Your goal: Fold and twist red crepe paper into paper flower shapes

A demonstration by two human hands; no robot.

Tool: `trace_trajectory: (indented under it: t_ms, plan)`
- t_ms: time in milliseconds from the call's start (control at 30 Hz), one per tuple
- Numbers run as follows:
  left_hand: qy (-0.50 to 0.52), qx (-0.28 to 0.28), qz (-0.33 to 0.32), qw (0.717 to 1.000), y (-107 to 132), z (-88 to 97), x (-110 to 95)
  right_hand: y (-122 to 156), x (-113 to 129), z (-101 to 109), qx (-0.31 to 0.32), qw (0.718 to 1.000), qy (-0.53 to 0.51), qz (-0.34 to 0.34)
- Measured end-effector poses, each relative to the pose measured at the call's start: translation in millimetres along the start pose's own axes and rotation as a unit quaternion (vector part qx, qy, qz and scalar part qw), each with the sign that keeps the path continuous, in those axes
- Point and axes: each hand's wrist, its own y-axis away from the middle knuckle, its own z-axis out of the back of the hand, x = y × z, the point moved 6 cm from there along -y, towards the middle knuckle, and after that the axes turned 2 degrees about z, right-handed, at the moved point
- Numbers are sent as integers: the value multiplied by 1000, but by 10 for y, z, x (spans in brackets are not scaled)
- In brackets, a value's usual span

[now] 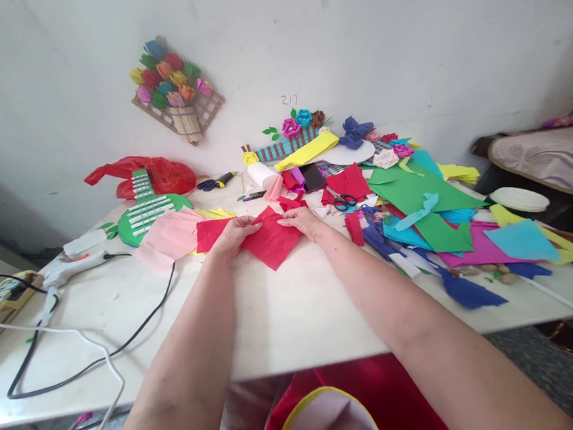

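Note:
A sheet of red crepe paper [271, 244] lies on the white table [288, 315] in front of me. My left hand [235, 232] pinches its left upper edge, fingers closed on the paper. My right hand [304, 221] grips the upper right edge, fingers curled onto it. Both hands hold the same sheet, a short way apart. A pink paper sheet [170, 237] lies just left of the red one, partly under it.
Black-handled scissors [344, 200] lie behind my right hand among several coloured paper sheets [419, 193]. A white glue gun [79, 265] with cables [119, 344] lies at left, by a green paper guitar [146, 213] and red plastic bag [162, 172]. Paper flowers [175, 85] hang on the wall.

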Motion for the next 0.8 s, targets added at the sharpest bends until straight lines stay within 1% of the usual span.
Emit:
trace_trajectory:
  t_ms: [133, 300, 533, 700, 800]
  plan:
    - [12, 11, 4, 1000, -31, 37, 32, -49, -25, 37, 1, 1000, 7, 13]
    - [39, 1, 5, 999, -45, 50, 37, -58, -24, 40, 1, 1000, 16, 19]
    - [52, -35, -1, 998, -20, 36, 5, -42, -16, 29, 2, 1000, 19, 21]
    - [48, -39, 5, 998, -19, 40, 7, -72, -53, 54, -8, 1000, 10, 19]
    - [42, -31, 7, 999, -24, 47, 19, -81, -60, 60, -12, 1000, 10, 25]
